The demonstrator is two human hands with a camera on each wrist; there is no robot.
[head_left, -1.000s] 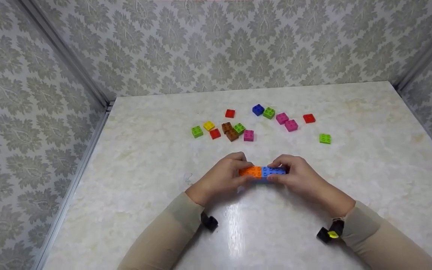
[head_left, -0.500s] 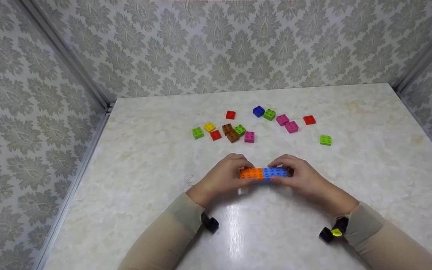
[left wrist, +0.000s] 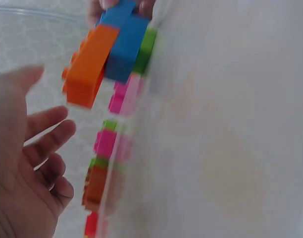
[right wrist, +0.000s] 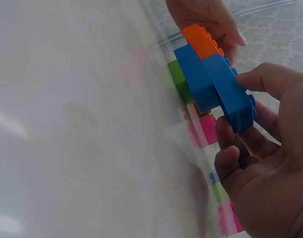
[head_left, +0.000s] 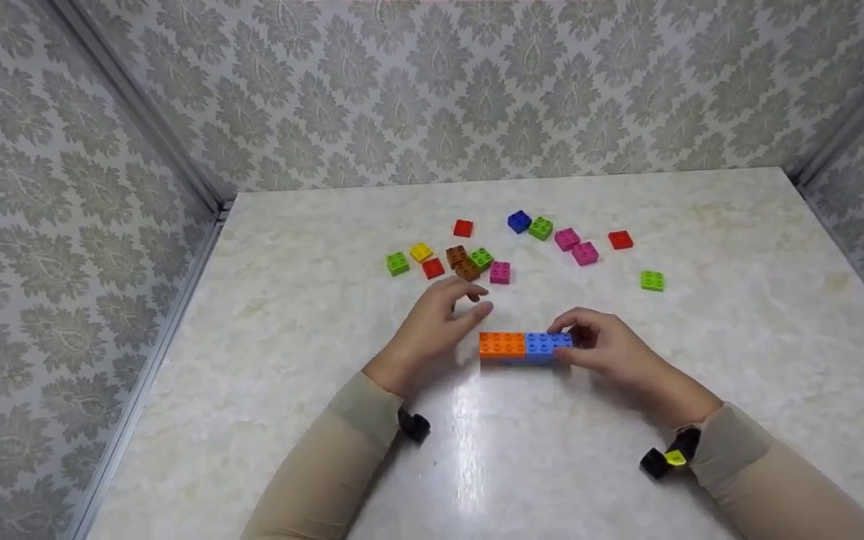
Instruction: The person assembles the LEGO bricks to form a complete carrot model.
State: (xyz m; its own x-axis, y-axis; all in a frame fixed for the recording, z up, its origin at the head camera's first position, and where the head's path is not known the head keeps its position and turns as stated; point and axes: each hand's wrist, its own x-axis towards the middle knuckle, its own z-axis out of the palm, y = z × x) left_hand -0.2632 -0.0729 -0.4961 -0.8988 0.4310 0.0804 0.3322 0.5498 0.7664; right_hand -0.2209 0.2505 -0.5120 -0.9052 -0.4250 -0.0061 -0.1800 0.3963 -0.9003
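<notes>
The joined bricks sit in front of the person, towards the middle of the desk point(head_left: 537, 465). On top, an orange eight-stud brick point(head_left: 502, 344) and a blue eight-stud brick point(head_left: 541, 343) lie end to end. From the right wrist's side I can see a lower blue brick point(right wrist: 195, 79) under the two of them, and what looks like a green brick point(right wrist: 179, 83) under that. Whether the stack touches the desk I can't tell.

The right hand point(head_left: 601, 343) pinches the free end of the upper blue brick, thumb on the near side and fingers on the far side. The left hand point(head_left: 439, 321) is apart from the stack, just off the orange end, its fingers loosely spread with nothing between them.

I'd take this for a pause between joins: the top row looks lined up, and one hand steadies the work while the other is free. If another piece is wanted, the next move calls for the left fingers to reach over to the loose bricks. The brown bricks point(head_left: 466, 270), the flat red brick point(head_left: 433, 268) and the pink brick point(head_left: 500, 272) are nearest. The right hand should keep its pinch, since the orange end seems to overhang and might tip if pressed.
</notes>
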